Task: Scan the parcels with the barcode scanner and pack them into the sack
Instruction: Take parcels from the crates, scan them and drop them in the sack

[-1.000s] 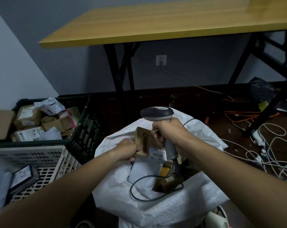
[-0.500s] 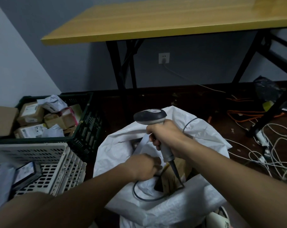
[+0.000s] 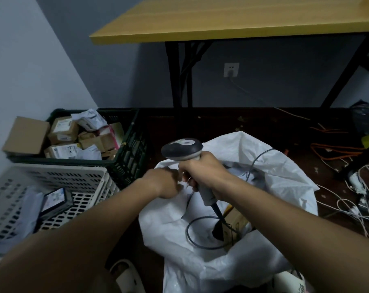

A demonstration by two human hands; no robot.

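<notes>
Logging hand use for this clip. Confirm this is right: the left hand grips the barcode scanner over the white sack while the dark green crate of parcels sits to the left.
Wrong on one point: the right hand, not the left, grips the barcode scanner, as the head view shows. It is over the white sack, and the dark green crate of parcels does sit to the left.
</notes>
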